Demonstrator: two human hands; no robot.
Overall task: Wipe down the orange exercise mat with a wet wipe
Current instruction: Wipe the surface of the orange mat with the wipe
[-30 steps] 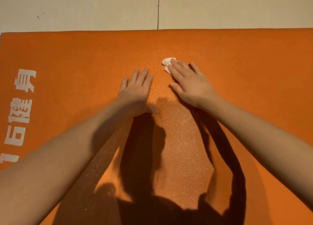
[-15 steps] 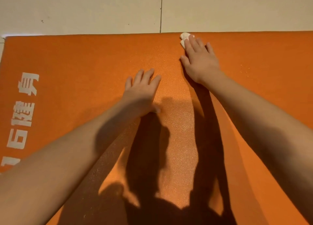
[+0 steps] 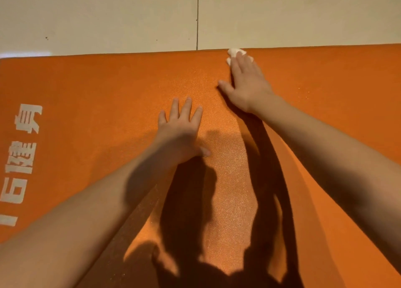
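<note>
The orange exercise mat (image 3: 108, 88) fills most of the view, lying flat on the floor. At its far edge, my right hand (image 3: 246, 86) presses a small white wet wipe (image 3: 233, 53) down with straight fingers; only the wipe's far part shows past the fingertips. My left hand (image 3: 182, 131) rests flat on the mat, fingers spread, nearer to me and left of the right hand. A shinier, damp-looking strip of mat runs between my arms.
Pale floor tiles (image 3: 108, 16) with a dark joint line lie beyond the mat's far edge. White printed characters (image 3: 23, 148) run along the mat's left side. Shadows of my arms and head darken the near middle of the mat.
My right hand has slid the wipe away from me, from the mat's middle to its far edge. My left hand has stayed planted in place.
</note>
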